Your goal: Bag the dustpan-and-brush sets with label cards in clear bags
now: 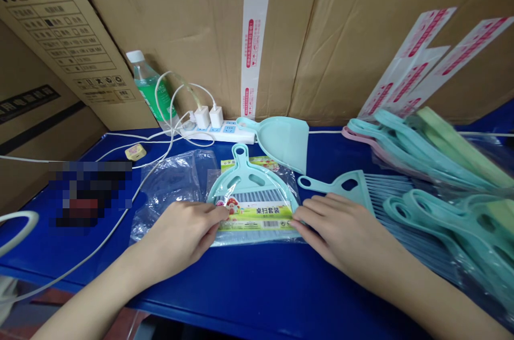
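A person's left hand (185, 233) and right hand (336, 227) are pressing flat, fingers together, on either edge of a clear plastic bag holding a mint-green dustpan-and-brush set (252, 202), lying near-centre on the blue table (249, 281). The slick film is risking a slip, likely nudging the loose teal brush (345, 186) just right.
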Demonstrator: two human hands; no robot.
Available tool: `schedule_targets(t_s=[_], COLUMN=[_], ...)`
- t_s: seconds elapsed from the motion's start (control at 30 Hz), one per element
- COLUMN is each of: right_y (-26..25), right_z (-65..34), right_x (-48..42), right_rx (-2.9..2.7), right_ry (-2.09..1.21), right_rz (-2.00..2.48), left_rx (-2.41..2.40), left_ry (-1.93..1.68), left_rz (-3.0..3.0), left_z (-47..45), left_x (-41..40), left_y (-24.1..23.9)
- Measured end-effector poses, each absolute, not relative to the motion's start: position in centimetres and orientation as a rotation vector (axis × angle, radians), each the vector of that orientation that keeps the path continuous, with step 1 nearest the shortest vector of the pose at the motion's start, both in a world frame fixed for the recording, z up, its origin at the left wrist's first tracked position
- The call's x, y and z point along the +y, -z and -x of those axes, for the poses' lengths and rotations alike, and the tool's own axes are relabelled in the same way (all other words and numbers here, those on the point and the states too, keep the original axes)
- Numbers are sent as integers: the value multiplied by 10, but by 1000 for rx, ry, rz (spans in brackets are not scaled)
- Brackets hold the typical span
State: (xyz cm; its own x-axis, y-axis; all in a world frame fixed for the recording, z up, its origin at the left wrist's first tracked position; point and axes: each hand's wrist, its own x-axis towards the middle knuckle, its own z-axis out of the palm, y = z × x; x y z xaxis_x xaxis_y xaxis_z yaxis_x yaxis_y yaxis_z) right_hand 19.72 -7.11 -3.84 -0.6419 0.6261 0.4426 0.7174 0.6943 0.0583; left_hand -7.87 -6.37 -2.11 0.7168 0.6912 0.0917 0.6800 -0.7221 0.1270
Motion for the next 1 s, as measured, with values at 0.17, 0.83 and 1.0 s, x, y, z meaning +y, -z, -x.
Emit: schedule_targets(t_s=[0.17,0.83,1.0], right_y=[38,39,40], right_z=[-197,-196,-197], right_x=[-71,-71,-71], right_rx=[-2521,-2535,-2533], right_ry=[320,325,325], right_rz=[1048,1047,1062], left_rx=[1134,1143,1155], left_ry=[-195,-153,-139], left_rz=[-2835,-2869,-2868], left_z=[80,80,79], left_x=[-64,-64,-64], left_y=[21,24,23])
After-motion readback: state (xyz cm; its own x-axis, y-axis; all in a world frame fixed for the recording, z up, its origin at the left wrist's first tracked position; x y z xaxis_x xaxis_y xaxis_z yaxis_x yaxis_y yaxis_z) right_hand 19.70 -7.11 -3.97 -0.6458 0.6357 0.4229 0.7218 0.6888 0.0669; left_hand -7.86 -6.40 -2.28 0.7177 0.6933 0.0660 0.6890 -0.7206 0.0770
